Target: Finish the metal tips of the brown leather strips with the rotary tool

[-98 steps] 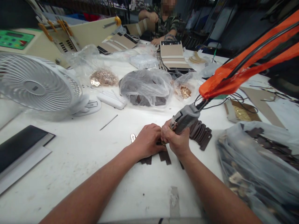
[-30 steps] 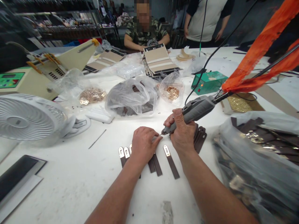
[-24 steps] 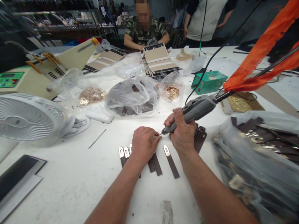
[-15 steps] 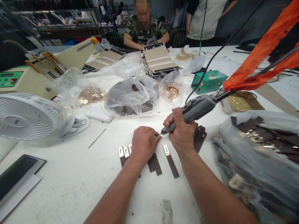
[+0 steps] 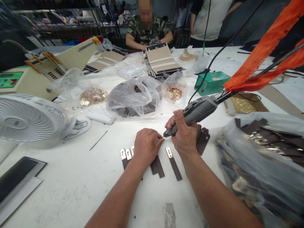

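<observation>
My right hand [image 5: 185,131] is wrapped round a grey electric screwdriver [image 5: 199,109], tilted with its bit pointing left and down. The bit's tip reaches the fingertips of my left hand [image 5: 148,142]. Those fingers are pinched together; what they hold is hidden by the hand. Under and beside the left hand lie several dark brown straps [image 5: 157,166] with metal end plates. One separate strap [image 5: 174,164] with a gold-coloured slotted plate lies between my forearms. Behind my right hand is a stack of brown straps [image 5: 203,139].
Bags of straps [image 5: 133,98] and metal plates [image 5: 175,93] stand ahead. A green box [image 5: 211,83] and a tray of small gold parts [image 5: 243,104] are at right, near a large strap bag [image 5: 256,177]. A fan [image 5: 28,118] is left. Across sits a person [image 5: 148,31].
The screwdriver and my right hand have shifted very slightly to the left. My left hand stays in place, and the straps have not moved.
</observation>
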